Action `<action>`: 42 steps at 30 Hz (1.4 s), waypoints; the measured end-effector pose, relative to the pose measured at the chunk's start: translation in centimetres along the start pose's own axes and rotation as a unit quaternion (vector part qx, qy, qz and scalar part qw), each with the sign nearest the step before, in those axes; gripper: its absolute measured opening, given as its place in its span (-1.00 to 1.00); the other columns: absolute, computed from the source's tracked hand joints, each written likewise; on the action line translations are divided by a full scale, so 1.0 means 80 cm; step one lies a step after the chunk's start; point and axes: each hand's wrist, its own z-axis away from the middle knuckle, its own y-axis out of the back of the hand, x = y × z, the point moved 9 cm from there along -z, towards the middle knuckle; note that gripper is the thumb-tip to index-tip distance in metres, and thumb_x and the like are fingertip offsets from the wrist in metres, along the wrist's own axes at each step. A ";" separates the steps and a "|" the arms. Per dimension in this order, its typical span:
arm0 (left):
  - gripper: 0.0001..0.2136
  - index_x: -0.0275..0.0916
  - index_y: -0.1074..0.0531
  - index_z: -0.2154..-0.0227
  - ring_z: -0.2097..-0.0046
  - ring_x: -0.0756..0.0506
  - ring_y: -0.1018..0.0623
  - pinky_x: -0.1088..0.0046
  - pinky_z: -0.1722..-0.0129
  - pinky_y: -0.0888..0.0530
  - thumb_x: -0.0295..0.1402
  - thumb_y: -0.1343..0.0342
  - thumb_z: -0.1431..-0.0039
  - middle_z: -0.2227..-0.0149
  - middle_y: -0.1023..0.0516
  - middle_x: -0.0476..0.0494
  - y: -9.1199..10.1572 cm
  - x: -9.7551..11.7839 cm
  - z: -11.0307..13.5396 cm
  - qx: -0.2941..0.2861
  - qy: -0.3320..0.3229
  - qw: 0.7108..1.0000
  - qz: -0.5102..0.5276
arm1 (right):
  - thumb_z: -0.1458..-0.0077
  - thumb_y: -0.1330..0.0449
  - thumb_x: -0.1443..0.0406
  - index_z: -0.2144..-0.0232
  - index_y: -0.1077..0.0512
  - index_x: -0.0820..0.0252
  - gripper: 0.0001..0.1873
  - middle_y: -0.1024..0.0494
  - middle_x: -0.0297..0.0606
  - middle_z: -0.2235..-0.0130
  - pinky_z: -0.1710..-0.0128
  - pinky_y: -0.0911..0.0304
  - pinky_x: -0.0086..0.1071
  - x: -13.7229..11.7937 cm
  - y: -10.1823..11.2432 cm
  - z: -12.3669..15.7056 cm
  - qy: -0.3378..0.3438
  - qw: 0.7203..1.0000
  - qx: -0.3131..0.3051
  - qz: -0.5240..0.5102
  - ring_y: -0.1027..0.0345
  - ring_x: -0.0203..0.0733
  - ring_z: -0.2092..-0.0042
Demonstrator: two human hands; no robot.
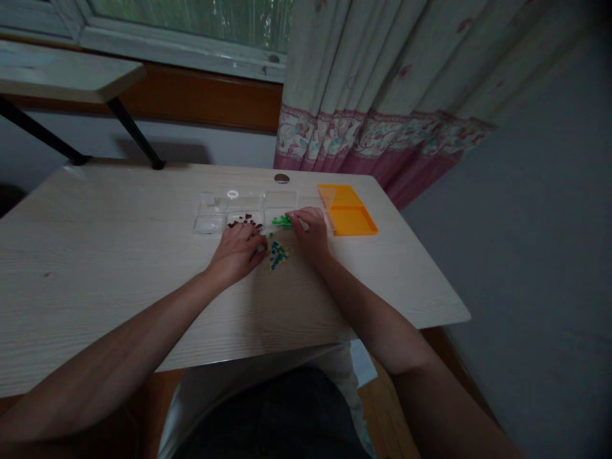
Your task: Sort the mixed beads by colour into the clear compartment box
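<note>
A small pile of blue, green and yellow beads lies on the table between my hands. My left hand rests at the pile's left edge, fingers curled and thumb drawn in; whatever it grips is too small to make out. Behind it, a clear divided tray holds dark red-brown pieces in one front compartment. Bright green pieces lie in a compartment to the right. Over these, my right hand has its thumb and fingertips pinched together; anything between them is hidden.
An orange open case lies to the right of the clear tray, partly under its clear edge. Behind the tray is a small dark oval object. A raised shelf on black legs stands at the back left; a curtain hangs behind the table.
</note>
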 end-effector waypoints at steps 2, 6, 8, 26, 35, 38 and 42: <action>-0.83 -0.15 -0.50 0.19 0.08 -0.23 -0.37 0.19 0.13 -0.28 -0.25 -0.10 -0.23 0.15 -0.42 -0.19 0.001 0.002 0.000 0.002 -0.001 1.000 0.002 | -0.29 -0.05 0.10 0.32 -0.57 0.13 -0.64 -0.59 -0.25 0.31 0.07 -0.20 -0.24 0.000 0.001 0.001 0.001 1.000 0.002 -0.002 -0.37 -0.17 0.19; -0.87 -0.16 -0.51 0.23 0.09 -0.22 -0.38 0.20 0.14 -0.28 -0.32 -0.08 -0.24 0.17 -0.44 -0.18 0.003 0.004 -0.001 0.005 -0.005 1.000 0.002 | -0.29 -0.07 0.11 0.29 -0.58 0.15 -0.65 -0.58 -0.23 0.30 0.07 -0.20 -0.25 0.001 0.001 0.002 -0.005 1.000 0.006 -0.002 -0.36 -0.16 0.17; -0.87 -0.18 -0.50 0.25 0.09 -0.22 -0.38 0.20 0.15 -0.28 -0.32 -0.07 -0.25 0.18 -0.45 -0.19 0.003 0.003 -0.002 0.008 -0.005 1.000 -0.005 | -0.29 -0.06 0.11 0.30 -0.58 0.15 -0.65 -0.58 -0.22 0.30 0.07 -0.20 -0.25 0.001 0.001 0.002 -0.007 1.000 0.004 0.002 -0.36 -0.16 0.17; -0.82 -0.22 -0.43 0.33 0.20 -0.10 -0.42 0.32 0.16 -0.37 -0.25 -0.03 -0.29 0.31 -0.40 -0.11 0.028 -0.041 0.001 0.143 0.097 0.954 0.246 | -0.22 -0.17 0.20 0.13 -0.56 -0.01 -0.78 -0.56 -0.27 0.24 -0.03 -0.15 -0.22 -0.061 -0.026 0.025 0.175 0.980 -0.089 0.020 -0.33 -0.17 0.09; -0.73 -0.19 -0.47 0.41 0.30 -0.08 -0.39 0.37 0.31 -0.35 -0.10 -0.08 -0.21 0.38 -0.37 -0.08 0.015 -0.055 0.003 0.130 0.179 0.898 0.380 | -0.25 -0.15 0.19 0.10 -0.55 0.00 -0.77 -0.57 -0.30 0.27 -0.02 -0.15 -0.26 -0.085 -0.023 0.030 0.201 0.977 -0.069 0.032 -0.31 -0.19 0.09; -0.70 -0.20 -0.46 0.45 0.32 -0.06 -0.38 0.39 0.31 -0.34 -0.06 -0.12 -0.18 0.40 -0.36 -0.07 0.012 -0.053 0.003 0.117 0.189 0.888 0.402 | -0.26 -0.13 0.20 0.14 -0.56 0.02 -0.78 -0.57 -0.30 0.30 0.02 -0.16 -0.26 -0.090 -0.019 0.030 0.202 0.977 -0.054 0.032 -0.32 -0.20 0.13; -0.68 -0.21 -0.44 0.46 0.36 -0.04 -0.37 0.42 0.36 -0.33 -0.04 -0.13 -0.17 0.41 -0.36 -0.06 0.006 -0.052 0.006 0.104 0.202 0.873 0.432 | -0.27 -0.12 0.20 0.17 -0.57 0.02 -0.78 -0.57 -0.31 0.32 0.05 -0.17 -0.26 -0.093 -0.017 0.030 0.194 0.979 -0.053 0.038 -0.33 -0.20 0.16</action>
